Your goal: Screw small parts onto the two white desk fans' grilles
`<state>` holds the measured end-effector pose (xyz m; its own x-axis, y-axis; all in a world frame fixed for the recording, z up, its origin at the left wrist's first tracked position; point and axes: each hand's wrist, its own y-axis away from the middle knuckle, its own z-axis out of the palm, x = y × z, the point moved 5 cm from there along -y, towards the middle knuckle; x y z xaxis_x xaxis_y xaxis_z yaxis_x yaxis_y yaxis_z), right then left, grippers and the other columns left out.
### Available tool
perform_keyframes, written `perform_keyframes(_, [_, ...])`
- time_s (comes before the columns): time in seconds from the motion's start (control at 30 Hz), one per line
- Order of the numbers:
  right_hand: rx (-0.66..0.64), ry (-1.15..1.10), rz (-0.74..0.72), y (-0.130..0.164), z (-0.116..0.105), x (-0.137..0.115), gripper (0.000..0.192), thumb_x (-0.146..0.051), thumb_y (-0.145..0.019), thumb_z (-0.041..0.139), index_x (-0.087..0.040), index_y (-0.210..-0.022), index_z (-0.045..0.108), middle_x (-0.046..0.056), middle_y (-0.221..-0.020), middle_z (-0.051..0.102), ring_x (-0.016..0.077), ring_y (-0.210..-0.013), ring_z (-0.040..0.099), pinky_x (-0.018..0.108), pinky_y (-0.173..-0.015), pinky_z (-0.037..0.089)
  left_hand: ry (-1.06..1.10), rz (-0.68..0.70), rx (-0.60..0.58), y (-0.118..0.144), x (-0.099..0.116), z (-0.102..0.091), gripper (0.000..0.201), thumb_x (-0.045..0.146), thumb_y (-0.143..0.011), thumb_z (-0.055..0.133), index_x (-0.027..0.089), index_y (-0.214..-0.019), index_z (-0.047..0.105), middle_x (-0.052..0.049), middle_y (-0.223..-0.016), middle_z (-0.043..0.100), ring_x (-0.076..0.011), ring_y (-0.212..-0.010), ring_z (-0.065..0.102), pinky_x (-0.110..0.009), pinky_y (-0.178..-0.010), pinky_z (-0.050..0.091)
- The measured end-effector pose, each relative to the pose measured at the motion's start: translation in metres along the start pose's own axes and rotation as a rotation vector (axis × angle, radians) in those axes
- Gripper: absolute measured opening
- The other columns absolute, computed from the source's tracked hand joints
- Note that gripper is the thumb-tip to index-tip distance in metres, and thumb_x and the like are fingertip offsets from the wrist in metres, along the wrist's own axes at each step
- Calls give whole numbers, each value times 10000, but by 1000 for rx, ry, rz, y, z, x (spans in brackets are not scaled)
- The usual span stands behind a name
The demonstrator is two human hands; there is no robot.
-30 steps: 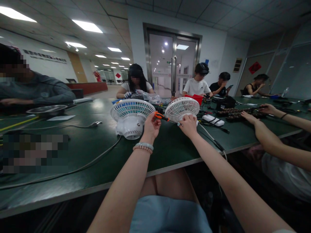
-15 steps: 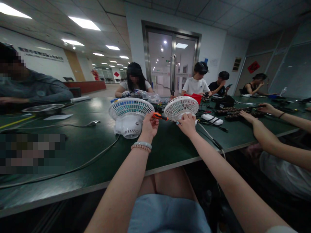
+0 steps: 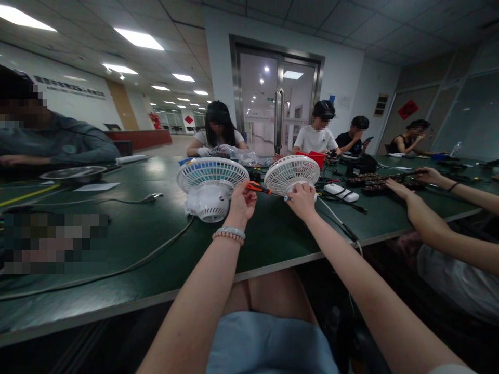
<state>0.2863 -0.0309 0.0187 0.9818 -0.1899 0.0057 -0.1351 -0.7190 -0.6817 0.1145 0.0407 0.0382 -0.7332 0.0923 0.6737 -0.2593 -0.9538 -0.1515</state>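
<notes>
My left hand [image 3: 241,203] grips an orange-handled screwdriver [image 3: 256,188] whose shaft points right toward my right hand [image 3: 301,200]. My right hand pinches a small part at the screwdriver's tip and rests against the base of the right white fan [image 3: 291,173]. A second white fan [image 3: 211,186] lies tilted on the dark green table [image 3: 128,244], just left of my left hand. Beaded bracelets circle my left wrist.
A grey cable [image 3: 148,255] runs across the table from the left fan. A white power strip [image 3: 341,192] and dark parts lie at the right, where another person's arms [image 3: 429,218] reach in. Several people sit along the far side; a red bin [image 3: 314,157] stands behind the fans.
Nothing has changed except a slight shift of the camera; both hands stay at the screwdriver and the fan.
</notes>
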Motion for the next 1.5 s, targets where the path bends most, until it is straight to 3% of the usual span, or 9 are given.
perform_keyframes(0.17, [17,-12,-2,0,-1,0,196,-360,-805,520,-280,-859,691,64,-1015,503,242,-994,317,395,-811,203,-16,9,-56,3,1,4,101,214,-729,594,143,-802,600,47,-544,494,-19,-382,427,-138,-362,297])
perform_keyframes(0.47, [-5,23,-7,-1,1,0,222,-367,-817,497,-266,-872,687,75,-1038,499,249,-995,313,402,-811,206,56,-61,-69,-1,-4,3,101,227,-743,566,129,-727,585,26,-538,509,-26,-367,405,-144,-332,283])
perform_keyframes(0.6, [-5,19,8,-1,2,0,215,-372,-810,509,-262,-866,685,76,-1029,503,253,-1001,314,405,-812,208,59,-88,-96,-1,-4,3,96,216,-747,549,128,-715,566,-40,-723,644,-13,-367,396,-143,-326,287])
perform_keyframes(0.73, [7,15,6,-2,1,0,211,-375,-808,515,-273,-880,686,74,-1028,504,252,-1001,316,406,-813,210,43,-92,-143,-1,-4,3,112,227,-760,532,128,-708,541,-93,-898,677,-5,-373,399,-139,-336,311])
perform_keyframes(1.0, [8,10,-1,-2,-1,-1,208,-374,-807,520,-267,-873,686,70,-1029,508,248,-1002,319,401,-811,216,31,-84,-73,-1,-5,3,126,246,-767,544,124,-749,568,-49,-729,653,-23,-377,445,-139,-335,325])
perform_keyframes(1.5, [14,-25,3,-2,0,0,194,-370,-804,530,-283,-887,683,61,-1004,519,244,-997,321,399,-808,209,32,-100,-93,2,-5,6,142,273,-789,534,136,-756,557,-46,-750,649,-38,-435,524,-128,-364,373])
